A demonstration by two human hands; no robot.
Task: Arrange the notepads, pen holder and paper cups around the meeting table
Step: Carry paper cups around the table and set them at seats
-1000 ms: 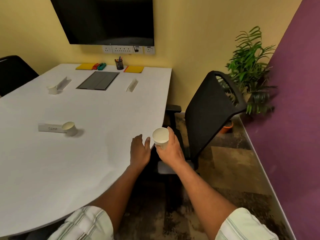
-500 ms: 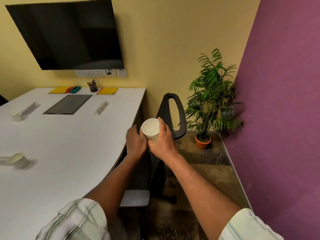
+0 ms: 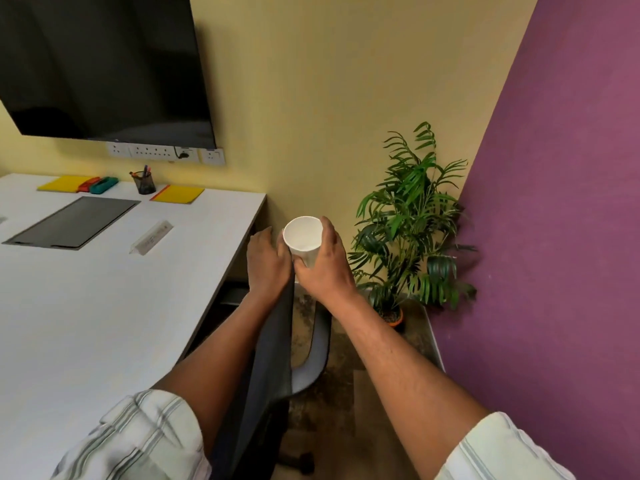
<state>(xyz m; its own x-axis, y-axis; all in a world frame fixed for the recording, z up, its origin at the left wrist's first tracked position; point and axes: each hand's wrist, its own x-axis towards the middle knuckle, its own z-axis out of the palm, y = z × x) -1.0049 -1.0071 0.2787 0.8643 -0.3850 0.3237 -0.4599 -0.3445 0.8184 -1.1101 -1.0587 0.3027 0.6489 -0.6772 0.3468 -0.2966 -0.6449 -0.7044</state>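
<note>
My right hand grips a white paper cup, upright, just beyond the white meeting table's right edge. My left hand is right beside the cup on its left, fingers loosely bent, holding nothing that I can see. At the table's far end stand a black mesh pen holder and two yellow notepads, one on each side of it.
A black office chair stands under my forearms by the table edge. A clear name plate and a dark panel lie on the table. A potted plant fills the corner; a purple wall is on the right.
I have moved forward along the table's right side with the cup; the two cups on the left have left the view. My left hand lifted off the table to beside the cup.
</note>
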